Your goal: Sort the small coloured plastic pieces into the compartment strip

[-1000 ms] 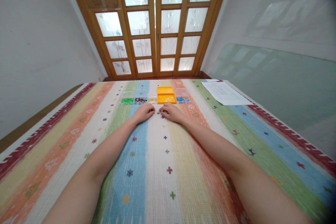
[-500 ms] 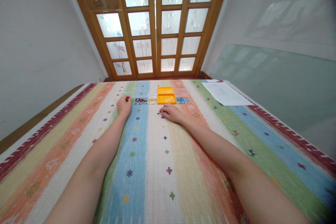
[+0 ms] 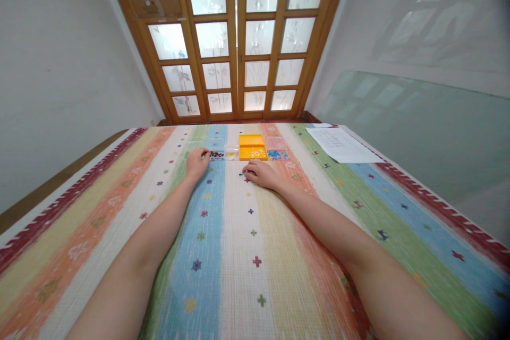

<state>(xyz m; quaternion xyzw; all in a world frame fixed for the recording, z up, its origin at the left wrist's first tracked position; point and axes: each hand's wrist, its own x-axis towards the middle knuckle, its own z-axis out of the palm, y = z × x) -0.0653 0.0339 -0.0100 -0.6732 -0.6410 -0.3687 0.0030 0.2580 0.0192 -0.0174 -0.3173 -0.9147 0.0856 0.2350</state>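
From where I stand, the left hand (image 3: 196, 163) is out at the left end of the row of small clear plastic bead boxes (image 3: 223, 154). Its knuckles are up and its fingers are curled over the box of green beads, which it mostly hides. A green fleck shows at its fingertips, too small to tell whether they have closed on it. The row runs straight across the table, left to right, on the far side of both hands: dark beads, yellow ones, then the open bright orange plastic box (image 3: 252, 147), then blue. The right hand (image 3: 260, 172) lies palm down on the striped woven tablecloth (image 3: 239, 255), just short of the orange box. Its fingers are loosely bent, with the tips meeting at a tiny dark speck (image 3: 241, 174) on the cloth; whether it pinches the speck I cannot tell. Well off to the right lies a white printed sheet of paper (image 3: 342, 144).
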